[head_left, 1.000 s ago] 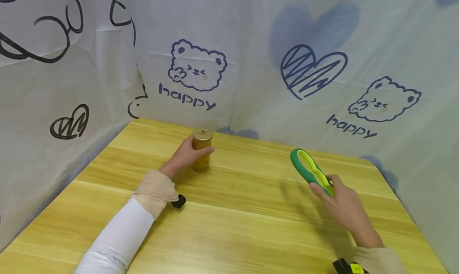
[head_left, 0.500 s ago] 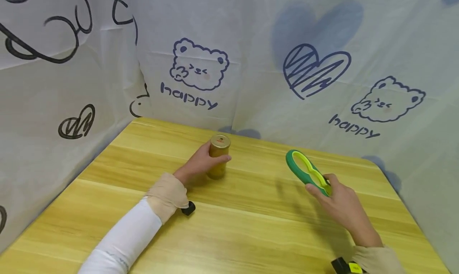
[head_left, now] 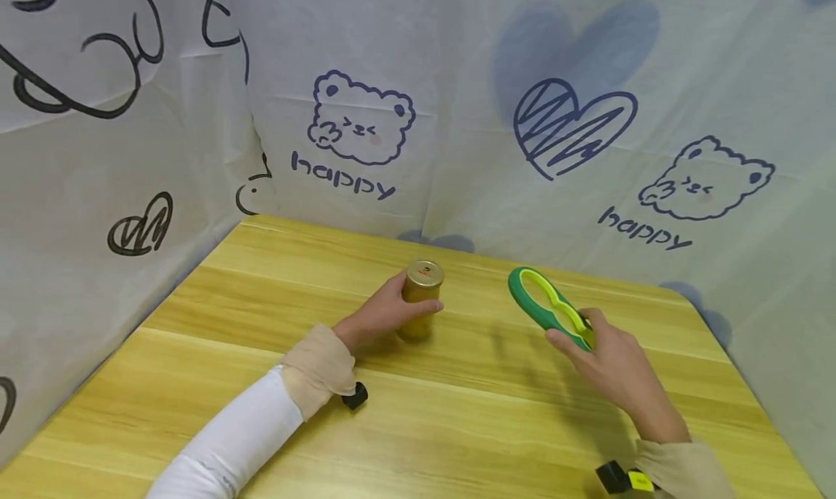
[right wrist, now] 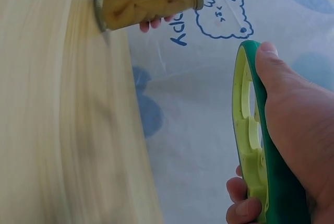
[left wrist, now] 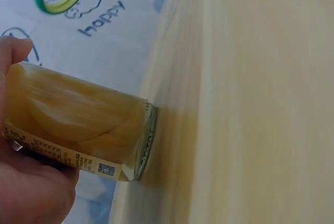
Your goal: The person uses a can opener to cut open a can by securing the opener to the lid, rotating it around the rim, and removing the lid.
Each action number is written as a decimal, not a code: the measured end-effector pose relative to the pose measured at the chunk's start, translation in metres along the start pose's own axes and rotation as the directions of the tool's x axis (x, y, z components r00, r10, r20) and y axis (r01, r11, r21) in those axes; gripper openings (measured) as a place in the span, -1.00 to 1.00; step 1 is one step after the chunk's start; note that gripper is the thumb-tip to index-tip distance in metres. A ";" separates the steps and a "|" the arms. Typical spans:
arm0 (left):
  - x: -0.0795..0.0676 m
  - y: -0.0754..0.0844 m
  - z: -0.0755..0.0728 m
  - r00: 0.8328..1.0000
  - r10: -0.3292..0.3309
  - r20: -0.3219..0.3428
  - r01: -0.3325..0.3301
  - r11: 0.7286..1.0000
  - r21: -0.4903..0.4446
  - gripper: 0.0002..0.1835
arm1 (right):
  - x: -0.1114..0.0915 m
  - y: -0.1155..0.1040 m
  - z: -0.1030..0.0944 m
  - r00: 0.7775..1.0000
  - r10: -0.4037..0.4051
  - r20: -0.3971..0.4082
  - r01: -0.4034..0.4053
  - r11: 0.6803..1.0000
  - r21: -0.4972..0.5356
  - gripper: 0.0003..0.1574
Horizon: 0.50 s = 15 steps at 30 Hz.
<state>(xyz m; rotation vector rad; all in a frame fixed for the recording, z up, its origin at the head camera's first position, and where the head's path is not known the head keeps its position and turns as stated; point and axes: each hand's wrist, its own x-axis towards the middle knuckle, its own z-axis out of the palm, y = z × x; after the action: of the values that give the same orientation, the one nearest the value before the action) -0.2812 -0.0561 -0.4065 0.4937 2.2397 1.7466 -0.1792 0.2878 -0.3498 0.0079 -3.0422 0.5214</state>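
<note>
A glass jar of pale orange fruit pieces with a gold lid stands upright in the middle of the table. My left hand grips its side, thumb across the front, and its glass base is right at the tabletop in the left wrist view. To the right, my right hand holds a green and yellow jar opener above the table. The opener's looped end points up and left, towards the jar but apart from it. Part of its handle is hidden in the palm.
The light wooden table ends at the back against a white cloth with drawn bears and hearts. Another stretch of cloth borders the left side. A small black device sits at my left wrist.
My left hand has brought the jar right and nearer to me across the table. The right hand with the jar opener has shifted slightly left, narrowing the distance between them.
</note>
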 end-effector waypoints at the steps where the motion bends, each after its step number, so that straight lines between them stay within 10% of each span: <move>1: 0.000 0.000 0.002 1.000 0.002 0.006 -0.002 1.000 0.007 -0.25 | 0.001 -0.002 -0.001 1.000 -0.004 0.001 0.004 1.000 0.001 0.12; 15: -0.010 0.004 0.028 0.993 0.091 0.076 -0.095 0.994 0.048 -0.29 | 0.005 -0.024 -0.004 0.999 -0.039 0.012 0.039 0.999 0.003 0.13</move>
<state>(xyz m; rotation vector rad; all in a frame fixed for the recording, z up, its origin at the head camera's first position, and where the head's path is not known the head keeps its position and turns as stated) -0.2607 -0.0348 -0.4099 0.6726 2.2483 1.6887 -0.1840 0.2665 -0.3382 0.0707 -3.0465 0.5247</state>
